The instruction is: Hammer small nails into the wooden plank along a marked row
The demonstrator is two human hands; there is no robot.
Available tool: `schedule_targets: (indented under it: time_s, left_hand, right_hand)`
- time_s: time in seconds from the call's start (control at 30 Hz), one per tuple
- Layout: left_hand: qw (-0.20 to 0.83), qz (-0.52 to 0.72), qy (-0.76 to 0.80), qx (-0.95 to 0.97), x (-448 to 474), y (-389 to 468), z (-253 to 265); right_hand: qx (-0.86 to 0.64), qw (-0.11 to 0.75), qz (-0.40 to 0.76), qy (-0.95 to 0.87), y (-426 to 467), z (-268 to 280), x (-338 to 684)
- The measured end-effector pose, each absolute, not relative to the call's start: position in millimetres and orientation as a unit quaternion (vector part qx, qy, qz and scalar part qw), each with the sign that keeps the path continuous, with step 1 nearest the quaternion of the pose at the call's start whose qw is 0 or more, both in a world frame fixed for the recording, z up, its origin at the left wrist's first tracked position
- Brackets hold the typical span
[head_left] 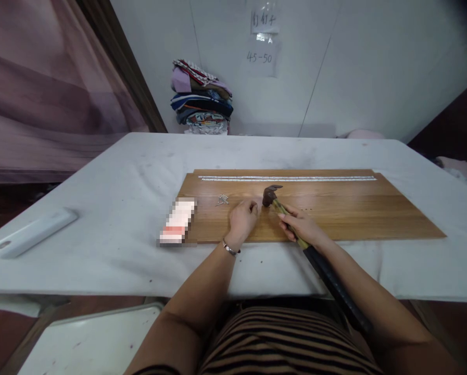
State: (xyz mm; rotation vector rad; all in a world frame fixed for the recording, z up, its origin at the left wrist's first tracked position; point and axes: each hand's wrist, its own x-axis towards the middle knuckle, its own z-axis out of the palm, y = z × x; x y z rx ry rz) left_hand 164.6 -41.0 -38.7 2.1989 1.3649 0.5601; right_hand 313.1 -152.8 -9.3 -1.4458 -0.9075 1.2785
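My right hand (300, 223) grips a claw hammer (318, 264) partway up its handle, near the yellow-brown section. The hammer's rusty head is over the wooden board (358, 208), and its black grip extends back past my right forearm. Just left of the hammer head, my left hand (242, 221) is over the board with thumb and fingers pinched together. Anything between those fingertips is too small to make out. A small pile of nails (223, 199) lies on the board to the left of my left hand. Several tiny dark spots mark the wood right of the hammer.
Two thin white strips (288, 178) run along the board's far side. A blurred-out flat rectangle (177, 221) overlaps its left end. On the white table (112, 192), a long white plastic object (36, 232) lies far left. Folded cloths (202, 101) are stacked by the wall.
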Motion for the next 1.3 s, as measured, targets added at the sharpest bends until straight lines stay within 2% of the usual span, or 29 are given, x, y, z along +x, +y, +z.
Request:
schedule_targets:
  time_s: [1.3]
  left_hand:
    - [0.243, 0.203, 0.500, 0.806, 164.7, -40.8, -39.2]
  right_hand:
    - [-0.590, 0.483, 0.530, -0.371, -152.7, -9.2, 314.7]
